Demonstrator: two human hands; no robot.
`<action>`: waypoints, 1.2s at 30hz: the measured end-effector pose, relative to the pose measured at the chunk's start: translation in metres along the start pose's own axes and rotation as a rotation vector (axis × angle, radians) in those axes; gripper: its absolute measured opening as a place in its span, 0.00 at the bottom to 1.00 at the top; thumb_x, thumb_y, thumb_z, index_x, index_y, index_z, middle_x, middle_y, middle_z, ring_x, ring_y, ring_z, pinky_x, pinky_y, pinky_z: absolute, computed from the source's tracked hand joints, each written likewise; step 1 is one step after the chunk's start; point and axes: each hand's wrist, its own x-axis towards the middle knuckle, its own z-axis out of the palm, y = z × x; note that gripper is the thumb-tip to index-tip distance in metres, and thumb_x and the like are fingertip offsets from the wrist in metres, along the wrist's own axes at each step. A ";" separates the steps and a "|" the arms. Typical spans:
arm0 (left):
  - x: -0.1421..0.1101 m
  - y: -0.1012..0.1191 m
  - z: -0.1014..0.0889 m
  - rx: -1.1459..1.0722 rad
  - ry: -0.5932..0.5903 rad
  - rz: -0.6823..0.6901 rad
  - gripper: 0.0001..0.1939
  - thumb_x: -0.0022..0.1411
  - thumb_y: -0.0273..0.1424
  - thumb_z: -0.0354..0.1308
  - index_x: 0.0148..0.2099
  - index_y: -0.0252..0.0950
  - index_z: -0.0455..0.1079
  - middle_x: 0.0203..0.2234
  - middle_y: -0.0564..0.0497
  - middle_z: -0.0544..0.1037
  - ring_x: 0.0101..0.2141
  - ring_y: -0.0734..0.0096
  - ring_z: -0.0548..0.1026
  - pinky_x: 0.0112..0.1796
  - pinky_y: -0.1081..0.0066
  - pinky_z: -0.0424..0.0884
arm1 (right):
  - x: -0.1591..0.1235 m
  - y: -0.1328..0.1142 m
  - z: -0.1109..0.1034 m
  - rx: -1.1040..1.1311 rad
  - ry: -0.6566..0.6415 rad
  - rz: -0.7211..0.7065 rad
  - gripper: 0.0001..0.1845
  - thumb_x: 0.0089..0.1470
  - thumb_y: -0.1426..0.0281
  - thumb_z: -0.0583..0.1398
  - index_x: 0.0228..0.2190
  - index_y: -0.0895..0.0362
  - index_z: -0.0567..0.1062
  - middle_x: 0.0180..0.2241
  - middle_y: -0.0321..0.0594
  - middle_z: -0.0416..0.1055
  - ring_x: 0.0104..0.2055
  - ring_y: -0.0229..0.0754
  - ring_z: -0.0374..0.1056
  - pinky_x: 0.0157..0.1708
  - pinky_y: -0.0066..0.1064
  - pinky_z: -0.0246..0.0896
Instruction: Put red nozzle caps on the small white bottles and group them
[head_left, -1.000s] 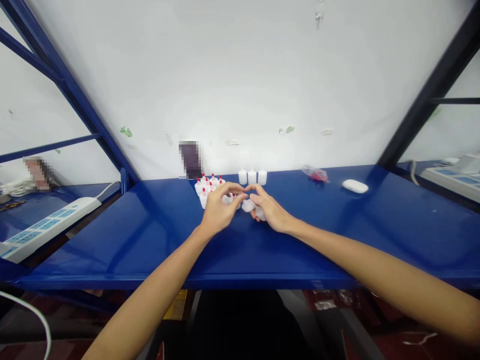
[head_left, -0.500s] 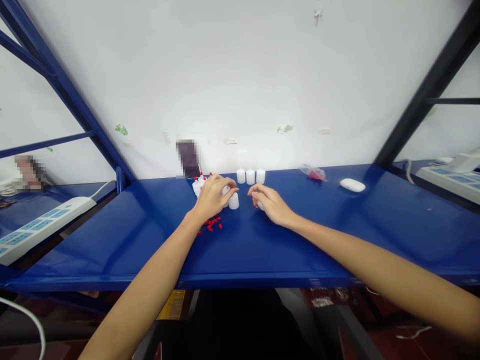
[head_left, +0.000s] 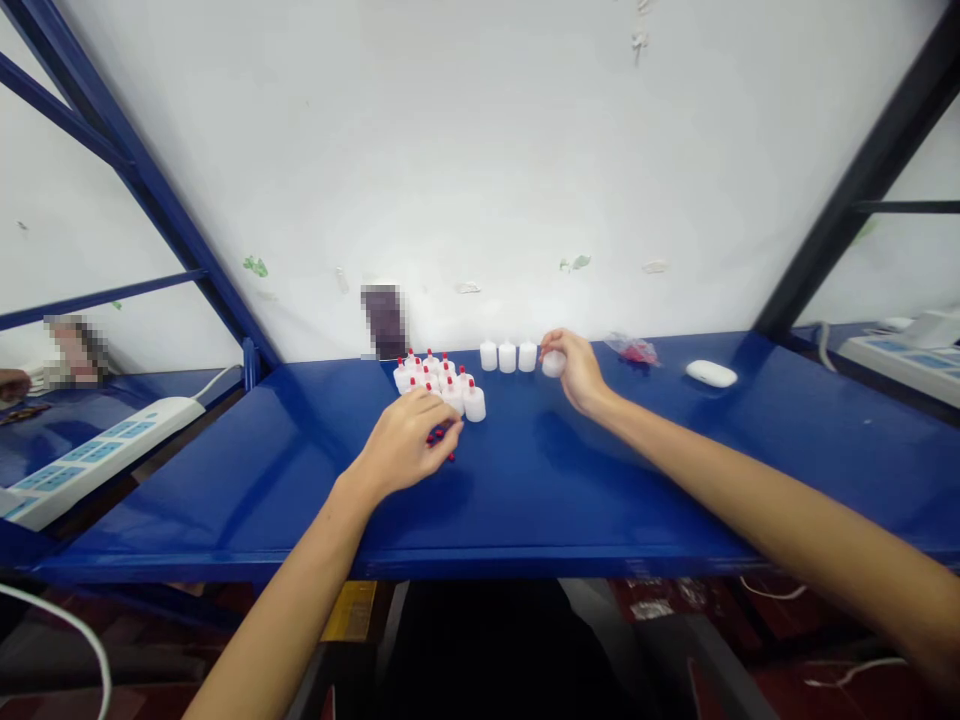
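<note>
My right hand (head_left: 576, 368) is closed on a small white bottle (head_left: 553, 364), at the right end of a row of three white bottles (head_left: 508, 357) near the wall. No red cap shows on these bottles. My left hand (head_left: 409, 438) hovers low over a pile of small red caps (head_left: 438, 437), most of them hidden beneath it. Its thumb and fingers are curved but apart, with caps showing through the gap. Just beyond the left hand stands a cluster of several red-capped white bottles (head_left: 474, 402), packed close together.
A dark phone-like object (head_left: 385, 322), blurred out, leans against the wall. To the right lie a clear plastic bag with red pieces (head_left: 635, 349) and a white oval case (head_left: 711, 374). Power strips sit beyond the blue table (head_left: 570, 500) on both sides, by the shelf posts.
My left hand has drawn back from the bottle cluster to the red caps, uncovering a red cap on the front bottle. My right hand has carried its bottle away and rightward to the row.
</note>
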 end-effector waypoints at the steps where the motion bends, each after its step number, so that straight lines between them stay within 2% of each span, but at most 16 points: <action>1: -0.007 0.003 -0.002 0.022 -0.041 -0.005 0.08 0.66 0.29 0.52 0.38 0.36 0.73 0.34 0.47 0.76 0.37 0.63 0.70 0.42 0.63 0.67 | 0.013 0.001 -0.001 -0.016 0.028 -0.032 0.05 0.45 0.67 0.53 0.26 0.55 0.67 0.24 0.36 0.63 0.26 0.39 0.61 0.27 0.30 0.55; 3: -0.020 0.008 -0.003 0.077 -0.098 -0.014 0.09 0.63 0.29 0.54 0.43 0.38 0.74 0.44 0.43 0.75 0.46 0.56 0.70 0.45 0.59 0.67 | 0.039 0.003 0.000 -0.053 0.041 -0.100 0.06 0.47 0.65 0.51 0.27 0.54 0.66 0.24 0.36 0.62 0.28 0.40 0.63 0.29 0.31 0.57; 5: -0.029 0.014 -0.003 0.113 -0.120 -0.036 0.14 0.61 0.29 0.56 0.50 0.40 0.73 0.55 0.41 0.69 0.54 0.50 0.65 0.48 0.54 0.66 | 0.061 0.006 0.004 -0.076 0.049 -0.119 0.08 0.49 0.64 0.51 0.28 0.54 0.66 0.24 0.35 0.61 0.28 0.40 0.63 0.29 0.31 0.58; 7: -0.034 0.017 -0.002 0.123 -0.127 -0.064 0.16 0.62 0.29 0.56 0.52 0.41 0.72 0.59 0.41 0.64 0.58 0.47 0.62 0.51 0.50 0.65 | 0.075 0.011 0.010 -0.092 0.043 -0.116 0.09 0.49 0.63 0.51 0.28 0.54 0.66 0.23 0.35 0.61 0.26 0.39 0.63 0.28 0.31 0.57; 11: -0.037 0.018 0.001 0.077 -0.151 -0.114 0.13 0.66 0.29 0.53 0.50 0.41 0.73 0.58 0.41 0.64 0.58 0.49 0.62 0.52 0.50 0.65 | 0.085 0.023 0.016 -0.102 0.022 -0.106 0.09 0.49 0.63 0.51 0.27 0.54 0.67 0.22 0.35 0.62 0.25 0.39 0.62 0.28 0.31 0.56; 19: -0.040 0.016 0.004 0.005 -0.156 -0.177 0.12 0.69 0.30 0.50 0.48 0.41 0.74 0.57 0.41 0.65 0.58 0.51 0.61 0.53 0.50 0.66 | 0.084 0.043 0.014 -0.118 -0.015 -0.047 0.13 0.50 0.60 0.48 0.28 0.54 0.67 0.21 0.35 0.62 0.23 0.40 0.63 0.26 0.32 0.57; 29: -0.041 0.016 0.005 -0.017 -0.150 -0.201 0.11 0.70 0.31 0.50 0.45 0.41 0.74 0.56 0.43 0.66 0.56 0.53 0.63 0.52 0.51 0.67 | 0.081 0.036 0.016 -0.291 -0.074 -0.194 0.15 0.57 0.62 0.47 0.26 0.54 0.68 0.21 0.34 0.59 0.26 0.40 0.59 0.30 0.32 0.54; 36: -0.043 0.023 0.005 -0.012 -0.064 -0.187 0.09 0.69 0.30 0.52 0.43 0.40 0.74 0.53 0.45 0.70 0.54 0.55 0.65 0.50 0.55 0.68 | 0.077 0.033 0.018 -0.379 -0.114 -0.265 0.16 0.60 0.64 0.47 0.26 0.55 0.69 0.24 0.35 0.60 0.29 0.40 0.59 0.33 0.32 0.53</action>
